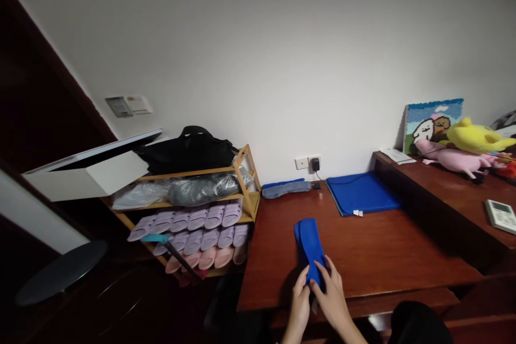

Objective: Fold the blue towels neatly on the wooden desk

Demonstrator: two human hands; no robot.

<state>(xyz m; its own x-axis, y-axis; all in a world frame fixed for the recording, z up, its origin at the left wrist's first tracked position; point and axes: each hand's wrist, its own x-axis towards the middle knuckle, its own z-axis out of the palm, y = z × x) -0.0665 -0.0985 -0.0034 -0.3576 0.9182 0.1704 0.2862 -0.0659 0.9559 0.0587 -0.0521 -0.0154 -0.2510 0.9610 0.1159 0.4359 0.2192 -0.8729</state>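
A bright blue folded cloth (309,242), long and narrow, lies between my hands above the front of the brown wooden table (278,247). Its far end points toward the wall, and a small pale tag hangs by the near end. On the left edge of this cloth, my left hand (300,294) is closed with thumb and fingers. My right hand (331,291) grips the right side, its thumb pressed near the lower end. Farther back, a flat blue folded cloth (360,193) with white tags rests on the tabletop. Beside the wall lies a rolled grey-and-blue cloth (287,189).
A wooden rack (252,196) on the left carries purple slippers (197,217), pink slippers and a black bag (193,153). A higher cabinet top at right bears plush toys (455,158) and a white device (502,215). A black plug (315,164) sits in the wall socket.
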